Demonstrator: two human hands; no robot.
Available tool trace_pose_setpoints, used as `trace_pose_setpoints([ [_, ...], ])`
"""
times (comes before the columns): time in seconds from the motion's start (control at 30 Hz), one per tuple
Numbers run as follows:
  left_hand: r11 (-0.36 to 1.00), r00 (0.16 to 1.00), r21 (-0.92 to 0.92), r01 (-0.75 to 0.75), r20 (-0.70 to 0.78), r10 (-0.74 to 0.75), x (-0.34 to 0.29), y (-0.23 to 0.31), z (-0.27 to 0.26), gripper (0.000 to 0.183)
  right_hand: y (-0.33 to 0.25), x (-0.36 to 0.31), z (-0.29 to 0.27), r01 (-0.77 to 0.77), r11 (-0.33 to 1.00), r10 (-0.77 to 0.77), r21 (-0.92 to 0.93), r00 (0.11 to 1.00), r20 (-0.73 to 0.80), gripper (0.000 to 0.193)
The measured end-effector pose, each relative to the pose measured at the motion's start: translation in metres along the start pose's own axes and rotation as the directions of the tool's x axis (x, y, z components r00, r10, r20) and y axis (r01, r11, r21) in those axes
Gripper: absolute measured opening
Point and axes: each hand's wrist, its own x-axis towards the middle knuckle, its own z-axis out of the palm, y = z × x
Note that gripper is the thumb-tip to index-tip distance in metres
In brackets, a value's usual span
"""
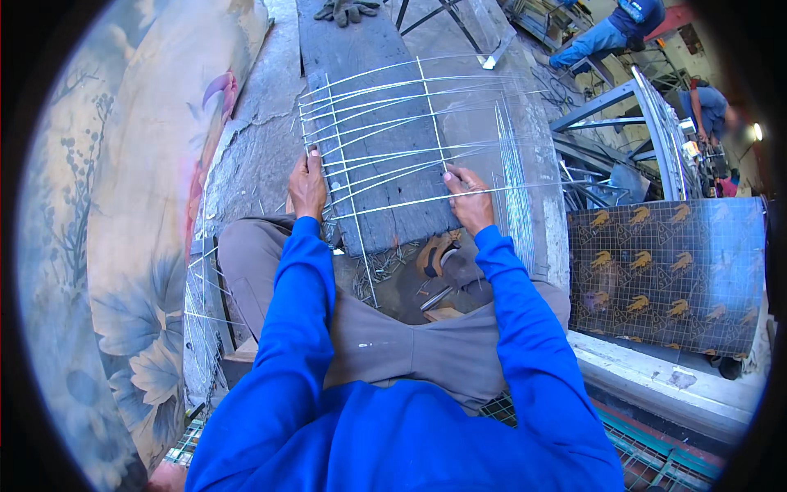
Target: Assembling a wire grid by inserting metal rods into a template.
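A loose grid of thin metal wires lies over a dark, worn wooden board. Several long wires run left to right, some converging at the right, and two run across them. At the grid's left edge my left hand is closed, with thumb and fingers pinching wire ends. My right hand pinches the right crosswire near its lower end; the nearest long wire passes by its fingers. Below the board, between my legs, lie small wire offcuts and a short metal cylinder.
A bundle of straight wires lies to the right. Dark gloves rest on the board's far end. Floral fabric hangs at left. Metal frames and a patterned panel stand at right. Two other people are farther off.
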Motion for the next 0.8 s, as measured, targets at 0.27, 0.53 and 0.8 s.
trace_pose_setpoints([
  [0.27,0.998,1.000,-0.055,0.020,-0.003,-0.020,0.004,-0.012,-0.001,0.043,-0.032,-0.013,0.028,-0.062,0.986,0.050,0.157,0.996,0.078,0.028],
  [0.53,0.995,1.000,-0.099,0.027,0.014,-0.026,0.004,-0.014,0.000,0.042,-0.019,-0.011,0.031,-0.040,0.992,0.028,0.123,0.995,0.096,0.028],
  [0.8,0.999,0.999,-0.004,-0.034,-0.009,0.034,0.009,-0.013,-0.002,0.042,-0.026,-0.021,0.039,-0.177,0.945,0.158,0.275,0.983,0.091,0.030],
])
